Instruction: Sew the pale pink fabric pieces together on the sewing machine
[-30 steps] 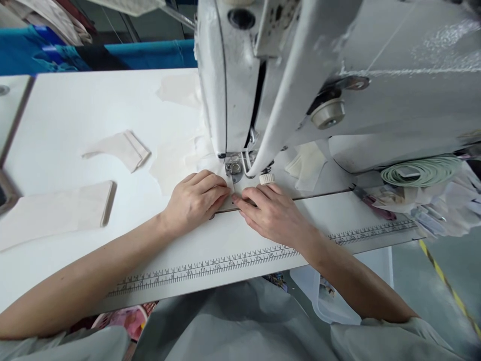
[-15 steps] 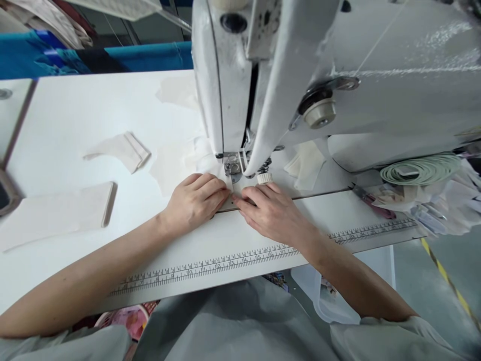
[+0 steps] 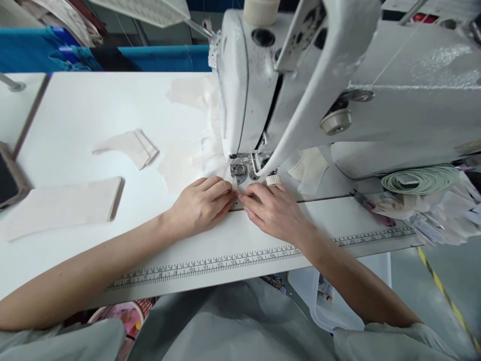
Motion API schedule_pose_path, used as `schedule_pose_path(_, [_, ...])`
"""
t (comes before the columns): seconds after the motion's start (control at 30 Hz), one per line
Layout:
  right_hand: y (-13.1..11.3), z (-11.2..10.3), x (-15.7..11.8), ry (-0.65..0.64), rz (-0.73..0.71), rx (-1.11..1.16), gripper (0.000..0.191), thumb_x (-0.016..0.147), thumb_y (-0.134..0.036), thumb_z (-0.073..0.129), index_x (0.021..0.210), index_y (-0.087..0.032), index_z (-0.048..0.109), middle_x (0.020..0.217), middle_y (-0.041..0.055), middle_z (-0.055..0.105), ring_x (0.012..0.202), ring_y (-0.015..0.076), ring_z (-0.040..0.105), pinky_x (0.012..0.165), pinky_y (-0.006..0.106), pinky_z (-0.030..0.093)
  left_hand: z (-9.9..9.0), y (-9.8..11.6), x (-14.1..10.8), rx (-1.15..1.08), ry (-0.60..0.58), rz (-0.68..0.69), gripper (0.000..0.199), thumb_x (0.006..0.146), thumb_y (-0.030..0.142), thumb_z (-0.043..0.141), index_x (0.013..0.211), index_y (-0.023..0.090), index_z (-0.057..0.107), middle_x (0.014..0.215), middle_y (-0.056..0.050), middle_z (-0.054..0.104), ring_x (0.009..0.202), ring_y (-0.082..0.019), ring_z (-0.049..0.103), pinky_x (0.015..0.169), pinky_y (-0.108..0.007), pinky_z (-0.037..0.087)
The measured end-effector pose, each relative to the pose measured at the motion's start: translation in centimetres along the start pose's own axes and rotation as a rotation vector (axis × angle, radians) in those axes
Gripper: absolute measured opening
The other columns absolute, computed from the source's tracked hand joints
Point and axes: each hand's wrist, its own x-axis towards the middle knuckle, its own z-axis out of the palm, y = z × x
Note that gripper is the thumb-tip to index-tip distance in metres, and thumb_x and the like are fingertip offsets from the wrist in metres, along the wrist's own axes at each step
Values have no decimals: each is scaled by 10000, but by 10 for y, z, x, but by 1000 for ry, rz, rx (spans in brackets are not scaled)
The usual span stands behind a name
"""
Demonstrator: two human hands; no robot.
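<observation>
Both hands meet just in front of the presser foot [image 3: 238, 170] of a white sewing machine [image 3: 259, 90]. My left hand [image 3: 203, 203] is closed, its thumb and fingertips pinching the edge of a thin pale fabric piece [image 3: 214, 163] by the foot. Close beside it, my right hand [image 3: 272, 210] has curled fingers, with thumb and index tip pressed together at the same edge. Most of what lies between the fingertips is hidden by the hands. Cream fabric scraps [image 3: 310, 168] lie to the right of the needle area.
On the white table [image 3: 75, 110] at left lie a folded curved fabric piece [image 3: 130, 145] and a stack of pale fabric [image 3: 67, 205]. A printed ruler [image 3: 210, 265] follows the front edge. At right are thread snips [image 3: 372, 208] and a coiled green strip [image 3: 417, 178].
The camera view has shifted slightly, so the machine appears farther right. Both hands stay together at the presser foot, with little visible change in their grip.
</observation>
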Motion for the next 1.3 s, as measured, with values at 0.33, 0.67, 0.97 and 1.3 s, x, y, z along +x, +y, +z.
schedule_pose_path(0.33, [-1,-4,5,29,-76,-72,240,957,-139,469,1089,-127,668,925,45,660,839,170,537,762,331,332,-8,27,-9,118,-61,-45,220,952,148,486,1049,32,647,1143,-183,663,1067,-275,632,794,-363,567])
schedule_pose_path(0.67, [-1,-1,5,-14,-39,-57,268,967,-182,476,1170,-122,640,971,66,664,867,176,560,757,335,364,-4,23,-10,102,-10,-18,211,935,132,520,1053,27,661,1120,-190,688,1062,-296,655,825,-406,578])
schedule_pose_path(0.97, [2,0,12,-32,3,-100,329,968,-215,478,1246,-121,628,943,78,640,802,171,554,733,331,404,-1,11,-5,118,2,-22,233,935,154,516,1047,22,672,1128,-184,693,1052,-283,657,866,-400,571])
schedule_pose_path(1.3, [3,2,19,-43,63,-143,338,979,-232,450,1265,-147,609,1000,86,660,778,178,542,772,354,414,1,-3,-1,69,-31,-64,235,937,139,484,1077,87,666,1159,-145,691,1093,-266,644,907,-423,546])
